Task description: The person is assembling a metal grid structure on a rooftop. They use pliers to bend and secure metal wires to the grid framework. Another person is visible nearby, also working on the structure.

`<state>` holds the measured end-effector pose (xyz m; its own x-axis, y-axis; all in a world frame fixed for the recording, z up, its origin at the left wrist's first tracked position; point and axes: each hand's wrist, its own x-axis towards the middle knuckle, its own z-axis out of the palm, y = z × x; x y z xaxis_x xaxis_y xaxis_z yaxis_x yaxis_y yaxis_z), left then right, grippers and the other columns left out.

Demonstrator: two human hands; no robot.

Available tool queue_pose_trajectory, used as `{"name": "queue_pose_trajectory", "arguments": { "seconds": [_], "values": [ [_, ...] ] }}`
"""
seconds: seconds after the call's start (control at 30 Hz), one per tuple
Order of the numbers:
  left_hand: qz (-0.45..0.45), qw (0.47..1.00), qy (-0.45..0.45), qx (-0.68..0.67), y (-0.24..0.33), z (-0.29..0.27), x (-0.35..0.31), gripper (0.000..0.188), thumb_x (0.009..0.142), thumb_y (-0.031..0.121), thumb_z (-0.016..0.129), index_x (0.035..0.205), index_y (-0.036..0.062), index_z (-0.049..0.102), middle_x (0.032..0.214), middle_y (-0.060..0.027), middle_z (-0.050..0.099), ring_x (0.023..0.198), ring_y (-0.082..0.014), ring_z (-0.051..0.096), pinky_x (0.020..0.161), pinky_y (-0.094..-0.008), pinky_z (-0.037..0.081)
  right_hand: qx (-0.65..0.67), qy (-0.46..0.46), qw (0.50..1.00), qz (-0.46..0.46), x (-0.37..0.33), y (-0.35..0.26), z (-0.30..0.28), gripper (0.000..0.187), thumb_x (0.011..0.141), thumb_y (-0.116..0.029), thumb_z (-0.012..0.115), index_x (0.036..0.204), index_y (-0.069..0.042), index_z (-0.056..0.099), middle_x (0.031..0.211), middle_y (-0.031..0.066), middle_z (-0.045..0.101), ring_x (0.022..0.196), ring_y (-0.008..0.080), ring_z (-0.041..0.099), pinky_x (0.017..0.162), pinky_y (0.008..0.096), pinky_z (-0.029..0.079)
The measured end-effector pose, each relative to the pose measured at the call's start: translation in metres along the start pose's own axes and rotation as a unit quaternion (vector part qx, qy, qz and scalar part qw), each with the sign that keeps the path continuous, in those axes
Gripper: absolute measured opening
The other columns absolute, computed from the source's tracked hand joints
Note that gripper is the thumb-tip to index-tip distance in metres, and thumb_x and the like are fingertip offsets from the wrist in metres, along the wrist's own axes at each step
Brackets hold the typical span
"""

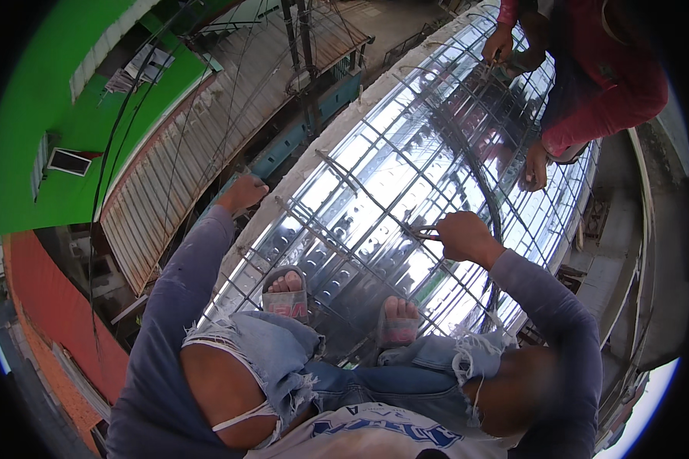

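Note:
My right hand [467,237] grips a pair of pincers [426,232] by the handles. Their jaws point left and meet the steel rebar mesh [375,200] near a bar crossing. Off to the left, my left hand [243,193] is closed with curled fingers beside the concrete edge [287,183]; whatever it may hold is too small to make out. Under the mesh lies shiny corrugated metal decking [360,252], which reflects the sky. My two sandalled feet stand on the mesh and decking between my arms.
At the far right a co-worker in red sleeves [612,107] works over the same mesh, one hand [536,164] resting on it. Dark cables [478,172] cross the mesh. Beyond the left edge is a drop to a rusty roof [207,107], with overhead wires and a green wall [23,153].

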<state>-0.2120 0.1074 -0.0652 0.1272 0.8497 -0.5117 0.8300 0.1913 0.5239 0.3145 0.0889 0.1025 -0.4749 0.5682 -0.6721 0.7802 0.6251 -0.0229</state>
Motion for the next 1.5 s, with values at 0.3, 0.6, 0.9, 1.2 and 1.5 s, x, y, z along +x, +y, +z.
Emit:
{"name": "queue_pose_trajectory", "arguments": {
  "seconds": [0.3,0.6,0.9,1.2,1.5],
  "values": [
    [0.003,1.0,0.027,-0.005,0.007,-0.004,0.003,0.036,0.095,0.029,0.065,0.105,-0.0034,0.076,0.092,-0.0225,0.076,0.088,-0.0364,0.073,0.082,-0.0455,0.054,0.157,-0.021,0.987,-0.023,-0.033,0.041,-0.007,0.023,0.081,-0.011,0.065,0.101,-0.001,0.071,0.088,0.0224,0.07,0.089,0.0399,0.071,0.078,0.0504,0.054],
    [0.082,0.977,0.115,-0.161,0.079,-0.014,0.021,0.042,0.099,0.036,0.064,0.097,-0.0045,0.078,0.088,-0.0172,0.077,0.078,-0.0258,0.073,0.076,-0.0413,0.055,0.281,0.124,0.951,-0.044,-0.02,0.003,-0.048,0.033,0.094,-0.013,0.068,0.125,-0.003,0.066,0.074,0.0215,0.064,0.067,0.0369,0.064,0.065,0.0446,0.048],
    [0.01,0.955,-0.096,-0.28,0.141,0.022,0.024,0.053,0.102,0.05,0.067,0.097,-0.0021,0.077,0.089,-0.01,0.074,0.079,-0.0173,0.07,0.078,-0.0311,0.056,0.157,0.221,0.959,-0.082,0.032,-0.025,-0.07,0.059,0.086,-0.003,0.065,0.145,-0.003,0.058,0.087,0.0208,0.068,0.081,0.0373,0.069,0.076,0.0473,0.053],
    [-0.003,0.927,-0.094,-0.362,0.134,0.046,0.035,0.068,0.096,0.065,0.067,0.089,-0.0026,0.075,0.084,-0.01,0.072,0.08,-0.0151,0.069,0.073,-0.0317,0.056,0.165,0.215,0.96,-0.066,0.032,-0.026,-0.07,0.06,0.084,0.0,0.068,0.144,-0.003,0.06,0.097,0.0239,0.072,0.085,0.0397,0.07,0.078,0.0497,0.053],
    [-0.032,0.858,-0.195,-0.474,0.159,0.044,0.016,0.052,0.106,0.055,0.056,0.115,0.0068,0.074,0.104,-0.0027,0.073,0.092,-0.011,0.066,0.083,-0.0278,0.052,0.141,0.165,0.973,-0.078,0.031,-0.035,-0.08,0.062,0.083,0.001,0.069,0.144,-0.005,0.061,0.097,0.022,0.073,0.086,0.0389,0.07,0.078,0.0484,0.054]
  ]
}}
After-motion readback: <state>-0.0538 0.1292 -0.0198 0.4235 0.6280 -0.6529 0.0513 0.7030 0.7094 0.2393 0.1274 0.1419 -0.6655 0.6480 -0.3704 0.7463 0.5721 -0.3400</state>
